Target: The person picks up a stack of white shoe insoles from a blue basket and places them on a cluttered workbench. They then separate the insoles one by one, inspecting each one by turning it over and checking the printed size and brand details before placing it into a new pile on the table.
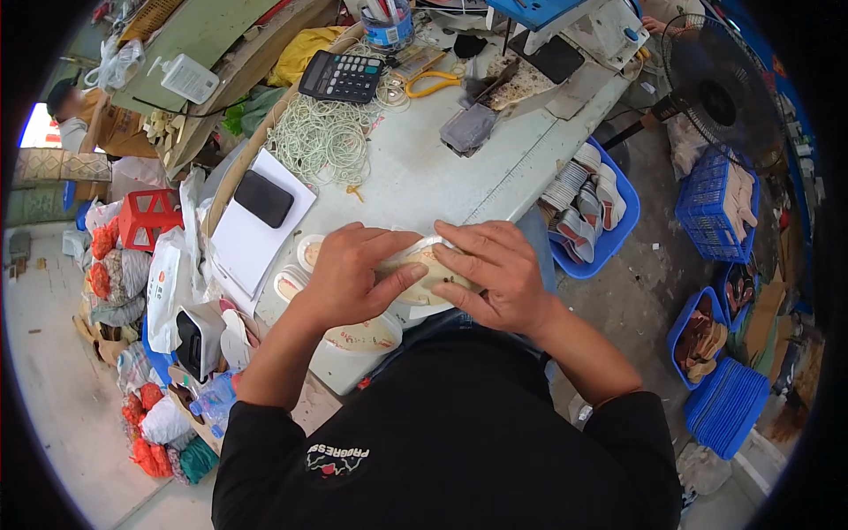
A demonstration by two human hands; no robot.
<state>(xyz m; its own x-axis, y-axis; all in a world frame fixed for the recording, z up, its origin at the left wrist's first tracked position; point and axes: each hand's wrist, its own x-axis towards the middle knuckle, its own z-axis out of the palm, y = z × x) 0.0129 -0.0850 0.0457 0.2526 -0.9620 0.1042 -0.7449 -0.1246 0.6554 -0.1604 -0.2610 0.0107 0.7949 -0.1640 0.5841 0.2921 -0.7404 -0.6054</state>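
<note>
Clearly, both hands close on one pale shoe insole [422,265] held just above the near edge of the white worktable [424,177]. Doing this well probably means keeping the thin piece flat and pressing evenly along its rim. The left hand [353,278] lies palm-down, thumb across the insole; the right hand [495,269] curls over its other end, fingers bent, wrists angled inward. More insoles [358,336] lie below.

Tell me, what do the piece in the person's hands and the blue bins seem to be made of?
The pale piece between the left hand and right hand looks like thin, matte, flexible foam or leather; it bends. The blue bins look like hard moulded plastic with a slight sheen.
</note>
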